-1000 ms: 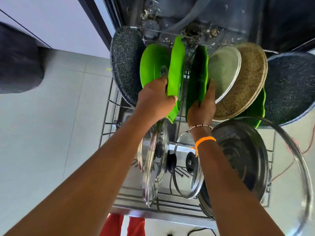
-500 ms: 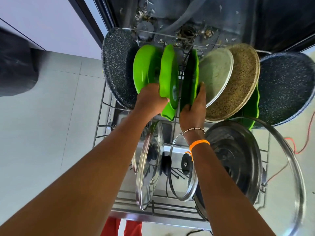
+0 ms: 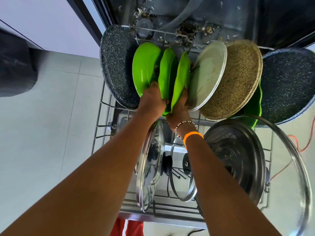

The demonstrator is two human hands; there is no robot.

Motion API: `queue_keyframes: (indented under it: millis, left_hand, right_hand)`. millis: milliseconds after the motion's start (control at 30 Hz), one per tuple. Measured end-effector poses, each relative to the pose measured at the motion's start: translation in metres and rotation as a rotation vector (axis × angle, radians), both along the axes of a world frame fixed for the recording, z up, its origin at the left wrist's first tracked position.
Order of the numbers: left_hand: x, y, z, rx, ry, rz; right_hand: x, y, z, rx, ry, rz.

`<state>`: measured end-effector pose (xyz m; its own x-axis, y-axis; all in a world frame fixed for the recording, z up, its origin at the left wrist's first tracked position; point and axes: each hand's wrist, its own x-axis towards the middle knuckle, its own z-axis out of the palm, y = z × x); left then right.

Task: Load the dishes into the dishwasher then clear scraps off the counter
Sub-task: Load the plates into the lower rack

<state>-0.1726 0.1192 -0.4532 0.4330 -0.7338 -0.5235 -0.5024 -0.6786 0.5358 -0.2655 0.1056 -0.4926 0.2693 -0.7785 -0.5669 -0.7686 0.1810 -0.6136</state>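
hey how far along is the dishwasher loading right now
Mostly loaded. Standing in the rack: speckled pans, a pale plate, a woven mat, glass lids and a steel pot. In hand: the left hand and right hand each hold a green plate, seating them upright. Left: the counter scraps, which aren't in view.

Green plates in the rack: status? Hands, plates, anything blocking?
Left hand grips middle green plate. Right hand grips right green plate. Both plates upright in rack. Pale plate close on right; no clear block.
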Motion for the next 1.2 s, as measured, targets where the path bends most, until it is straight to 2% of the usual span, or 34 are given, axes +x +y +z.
queue_keyframes:
  millis: [233, 333, 467, 567, 700, 800, 900, 1000, 1067, 1133, 1200]
  left_hand:
    - [-0.001, 0.000, -0.002, -0.014, -0.035, -0.009]
    - [0.007, -0.008, 0.002, 0.019, 0.050, -0.047]
    - [0.005, -0.006, 0.008, 0.058, 0.065, -0.090]
    - [-0.002, 0.000, 0.006, 0.056, 0.013, -0.076]
    - [0.002, 0.000, 0.002, 0.029, 0.115, -0.037]
    - [0.010, 0.002, 0.004, 0.031, 0.159, 0.010]
    - [0.015, 0.008, 0.008, 0.017, 0.197, 0.037]
    - [0.013, 0.013, 0.014, -0.022, 0.163, 0.042]
    - [0.011, 0.014, 0.017, -0.098, 0.084, 0.087]
    - [0.008, 0.016, 0.019, -0.182, 0.018, 0.124]
    - [0.004, 0.018, 0.020, -0.196, 0.024, 0.104]
  right_hand:
    - [0.000, -0.009, -0.012, -0.077, -0.123, -0.033]
    - [0.000, -0.022, -0.001, 0.081, -0.186, -0.081]
    - [-0.006, -0.018, 0.006, -0.003, -0.014, 0.018]
    - [-0.009, -0.013, 0.006, 0.003, -0.013, 0.028]
    - [-0.016, -0.014, 0.004, -0.019, 0.089, 0.145]
    - [-0.019, -0.015, 0.011, 0.028, 0.046, 0.115]
    - [-0.020, -0.011, 0.023, -0.046, 0.034, 0.031]
    - [-0.024, -0.009, 0.047, -0.477, 0.127, -0.270]
    - [-0.025, -0.013, 0.068, -0.644, 0.154, -0.481]
    - [-0.029, -0.023, 0.075, -0.581, 0.155, -0.605]
    - [-0.029, -0.037, 0.066, -0.400, 0.135, -0.565]
